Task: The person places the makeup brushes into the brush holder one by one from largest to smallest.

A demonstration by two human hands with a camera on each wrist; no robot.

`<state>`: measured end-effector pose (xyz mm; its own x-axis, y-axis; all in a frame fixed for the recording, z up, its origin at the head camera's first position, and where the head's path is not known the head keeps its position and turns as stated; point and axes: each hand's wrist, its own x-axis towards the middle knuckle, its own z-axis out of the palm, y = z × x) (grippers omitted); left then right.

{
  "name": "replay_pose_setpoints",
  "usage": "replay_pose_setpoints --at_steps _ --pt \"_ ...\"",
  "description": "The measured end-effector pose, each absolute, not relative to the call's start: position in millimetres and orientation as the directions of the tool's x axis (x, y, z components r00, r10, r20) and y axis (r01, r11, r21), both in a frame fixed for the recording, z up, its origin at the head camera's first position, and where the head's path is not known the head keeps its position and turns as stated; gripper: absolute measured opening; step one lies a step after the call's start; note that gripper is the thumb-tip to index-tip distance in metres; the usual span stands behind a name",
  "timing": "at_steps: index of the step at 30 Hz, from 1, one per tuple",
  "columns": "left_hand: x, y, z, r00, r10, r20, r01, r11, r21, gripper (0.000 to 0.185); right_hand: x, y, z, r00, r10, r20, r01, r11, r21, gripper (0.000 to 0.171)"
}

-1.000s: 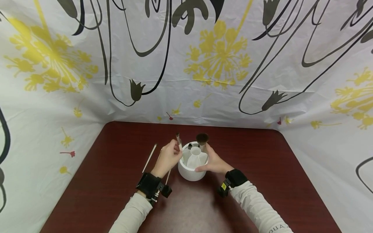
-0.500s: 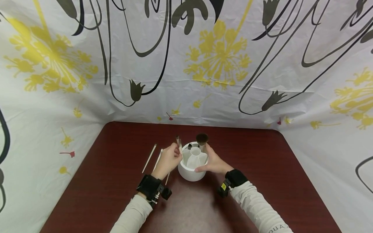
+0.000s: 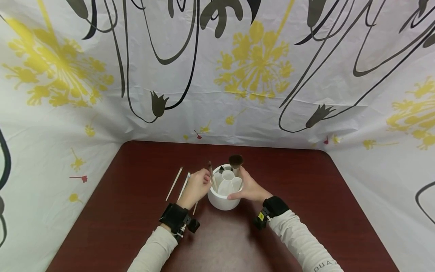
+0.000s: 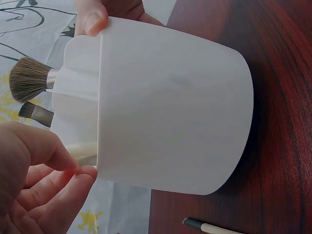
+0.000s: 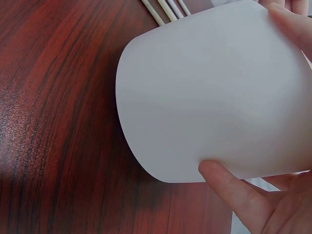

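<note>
"What's legible closest to you?"

"On the right sleeve (image 3: pixel 299 238) I make out something like 'UA'; the rest is unclear. The yellow tag (image 3: pixel 261 217) at that wrist gives me no words."

"And the fingers?"

"The right hand (image 3: pixel 249 189) grasps the white holder (image 3: pixel 222 204), thumb pressed on its wall. The left hand's (image 3: pixel 197 185) thumb and index tips meet at the rim, just beside a slim brush (image 3: pixel 213 177); I can't tell whether they pinch it."

"What's left?"

"At least three slender tools (image 3: pixel 174 184) lie on the tabletop (image 3: pixel 278 170), left of the holder, which stands upright there. I see the slim brush leaning in its left side, plus a flat-headed brush (image 4: pixel 43 116) and a broad brush (image 3: pixel 236 161) farther back. I judge the filling about midway: three or more in, three or more to go."

"Any labels beyond?"

"None I can find on the holder; behind the tabletop, the flowered cloth (image 3: pixel 258 117) shows no lettering."
</note>
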<state>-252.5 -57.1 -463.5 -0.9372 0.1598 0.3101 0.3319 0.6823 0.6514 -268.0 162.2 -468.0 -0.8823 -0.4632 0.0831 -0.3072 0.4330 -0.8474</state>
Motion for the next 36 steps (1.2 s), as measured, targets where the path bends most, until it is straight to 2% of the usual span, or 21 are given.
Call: replay_pose_setpoints --at_steps 12,24,36 --pt "-252 -69 -458 -0.935 0.148 0.322 0.333 0.678 0.655 0.012 -269 162 -470 -0.886 -0.459 0.064 -0.287 0.433 -0.854 0.112" --pt "-257 -96 -449 -0.932 0.141 0.333 0.319 0.755 0.573 0.016 -270 164 -470 -0.883 -0.465 0.07 -0.288 0.418 -0.861 0.109" --pt "-265 -113 -462 -0.975 0.096 0.202 0.202 0.764 0.613 0.019 -272 163 -471 -0.87 -0.481 0.109 -0.318 0.378 -0.869 0.106"
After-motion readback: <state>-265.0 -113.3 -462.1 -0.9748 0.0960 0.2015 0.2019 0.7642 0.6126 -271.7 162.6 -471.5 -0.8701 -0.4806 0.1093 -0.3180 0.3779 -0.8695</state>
